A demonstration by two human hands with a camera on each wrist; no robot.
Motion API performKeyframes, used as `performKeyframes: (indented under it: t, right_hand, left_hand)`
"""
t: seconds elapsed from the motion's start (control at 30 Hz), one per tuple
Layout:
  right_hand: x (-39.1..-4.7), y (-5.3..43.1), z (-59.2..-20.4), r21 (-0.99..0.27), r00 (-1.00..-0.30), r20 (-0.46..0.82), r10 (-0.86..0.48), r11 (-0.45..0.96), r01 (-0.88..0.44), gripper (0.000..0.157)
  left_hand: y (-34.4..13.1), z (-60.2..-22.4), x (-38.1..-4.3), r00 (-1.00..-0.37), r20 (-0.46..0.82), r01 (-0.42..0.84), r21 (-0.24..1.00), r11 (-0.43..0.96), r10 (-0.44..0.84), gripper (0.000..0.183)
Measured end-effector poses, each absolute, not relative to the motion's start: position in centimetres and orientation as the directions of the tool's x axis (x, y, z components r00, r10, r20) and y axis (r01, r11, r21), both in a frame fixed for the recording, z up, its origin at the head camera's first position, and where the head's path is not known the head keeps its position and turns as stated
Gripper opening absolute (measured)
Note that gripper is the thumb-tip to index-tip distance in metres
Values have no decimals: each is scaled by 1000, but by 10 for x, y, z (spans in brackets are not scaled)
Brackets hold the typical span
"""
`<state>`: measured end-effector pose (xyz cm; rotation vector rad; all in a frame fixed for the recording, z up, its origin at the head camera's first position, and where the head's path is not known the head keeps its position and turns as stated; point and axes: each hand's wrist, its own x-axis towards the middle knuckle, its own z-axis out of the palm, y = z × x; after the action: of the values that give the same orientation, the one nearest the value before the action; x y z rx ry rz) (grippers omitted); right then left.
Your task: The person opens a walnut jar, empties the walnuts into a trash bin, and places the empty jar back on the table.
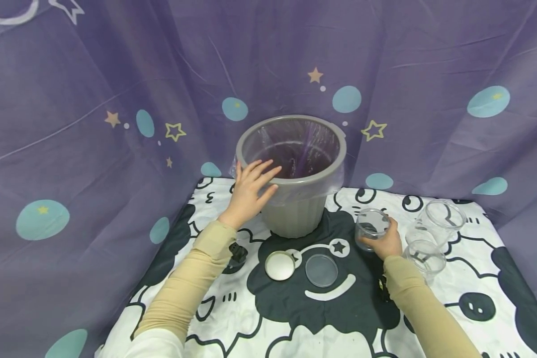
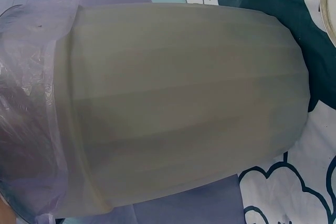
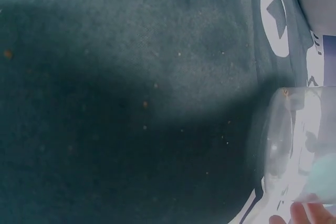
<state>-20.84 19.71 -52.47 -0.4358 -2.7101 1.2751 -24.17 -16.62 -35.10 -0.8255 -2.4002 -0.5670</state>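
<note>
A grey trash can [image 1: 294,214] lined with a thin see-through bag [image 1: 311,146] stands at the back middle. My left hand [image 1: 246,194] rests at its front left rim with fingers spread and straight. To the right of the can, my right hand [image 1: 387,242] grips a clear plastic jar [image 1: 370,223] from its right side, thumb in front. Fingertips [image 3: 299,214] lie against the jar's wall in the right wrist view. The jar has no lid on. In the left wrist view the can's ribbed side [image 2: 184,103] fills most of the picture.
A gold-rimmed white lid [image 1: 279,265] and a clear round lid [image 1: 321,271] lie side by side in front of the can. More clear jars [image 1: 443,223] stand right of my right hand. Small crumbs [image 3: 145,104] dot the dark cloth. A purple curtain [image 1: 268,59] hangs behind.
</note>
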Motion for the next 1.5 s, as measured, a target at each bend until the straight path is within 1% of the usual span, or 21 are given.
performKeyframes:
  t: [0.13, 0.33, 0.5, 0.6, 0.73, 1.0, 1.13, 1.23, 1.33, 1.5]
  right_hand:
    - [-207, 199, -527, -754, -943, -32, 332, 611, 241, 100]
    - [-203, 198, -521, -742, -934, -74, 348, 607, 285, 102]
    - [-201, 197, -518, -740, -925, -104, 366, 593, 318, 109]
    - [-201, 197, -518, -745, -920, -104, 378, 583, 324, 114]
    - [-200, 198, -517, -751, -918, -93, 386, 578, 319, 116]
    - [-200, 194, -505, -727, -930, 4, 367, 640, 250, 115]
    - [-201, 190, -494, -698, -936, 51, 348, 683, 215, 112]
    - [-203, 188, -490, -680, -940, 112, 323, 714, 164, 109]
    - [-205, 187, -485, -664, -938, 194, 288, 743, 90, 102]
    - [-206, 183, -468, -630, -922, 332, 200, 774, -59, 83]
  left_hand:
    - [-166, -351, -241, -675, 600, 650, 208, 731, 430, 43]
    - [-166, -349, -241, -686, 589, 642, 213, 736, 427, 43]
    - [-165, -350, -241, -693, 584, 636, 219, 740, 422, 42]
    - [-165, -350, -241, -693, 587, 633, 218, 743, 418, 42]
    - [-164, -351, -242, -691, 588, 635, 217, 741, 420, 42]
    - [-164, -350, -241, -704, 577, 627, 231, 744, 414, 43]
    - [-164, -350, -243, -697, 583, 633, 228, 740, 417, 42]
    - [-163, -352, -243, -690, 591, 640, 227, 734, 418, 42]
    - [-163, -352, -242, -698, 583, 634, 234, 737, 416, 42]
    - [-164, -349, -240, -710, 573, 627, 249, 738, 410, 42]
